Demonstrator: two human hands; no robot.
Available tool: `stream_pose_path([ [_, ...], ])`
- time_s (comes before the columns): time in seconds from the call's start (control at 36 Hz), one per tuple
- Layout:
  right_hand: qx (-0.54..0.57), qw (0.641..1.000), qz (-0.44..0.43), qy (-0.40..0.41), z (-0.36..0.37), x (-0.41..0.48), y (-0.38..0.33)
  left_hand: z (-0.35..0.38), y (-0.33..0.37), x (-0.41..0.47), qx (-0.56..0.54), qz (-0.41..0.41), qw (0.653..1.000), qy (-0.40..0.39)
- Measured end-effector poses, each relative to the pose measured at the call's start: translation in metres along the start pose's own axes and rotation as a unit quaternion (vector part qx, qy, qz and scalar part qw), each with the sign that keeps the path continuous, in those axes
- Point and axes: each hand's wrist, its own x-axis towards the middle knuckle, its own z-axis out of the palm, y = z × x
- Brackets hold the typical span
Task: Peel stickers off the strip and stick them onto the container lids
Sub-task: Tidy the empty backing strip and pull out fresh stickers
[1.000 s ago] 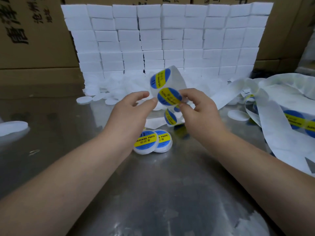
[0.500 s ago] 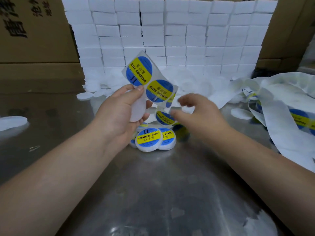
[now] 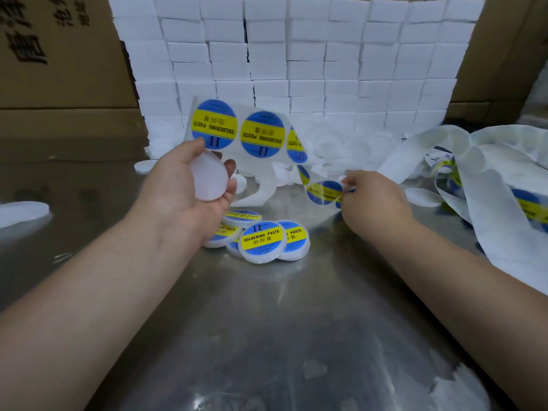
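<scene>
Left hand cupping blank lid, sticker strip arching between hands, right hand pinching sticker

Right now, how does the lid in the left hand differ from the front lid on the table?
The held lid is bare white; the front lid is labelled blue and yellow. The held lid is gripped in the left hand above the table; the front lid leans on other lids, untouched. Both are round and white.
</scene>
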Motion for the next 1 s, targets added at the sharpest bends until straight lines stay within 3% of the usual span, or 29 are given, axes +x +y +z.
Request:
stream_pose_path([
  [0.44, -0.117, 0.992, 0.032, 0.032, 0.006, 0.010, 0.009, -0.014, 0.013, 0.017, 0.038, 0.063, 0.995, 0.072],
  [0.56, -0.004, 0.999, -0.020, 0.031, 0.004, 0.004, 0.003, -0.015, 0.008, 0.015, 0.073, 0.111, 0.989, 0.062],
  [0.67, 0.147, 0.983, -0.103, 0.041, 0.008, -0.005, -0.005, -0.013, 0.002, 0.013, 0.121, 0.175, 0.976, 0.039],
  [0.75, 0.182, 0.973, -0.136, 0.045, 0.010, -0.010, -0.013, -0.011, -0.003, 0.012, 0.152, 0.197, 0.968, 0.018],
  [0.92, 0.232, 0.962, -0.113, 0.083, 0.000, -0.017, -0.018, -0.009, -0.017, 0.007, 0.221, 0.225, 0.949, -0.004],
  [1.0, 0.265, 0.954, -0.127, 0.056, -0.004, -0.024, -0.024, -0.009, -0.020, 0.003, 0.244, 0.228, 0.942, -0.023],
])
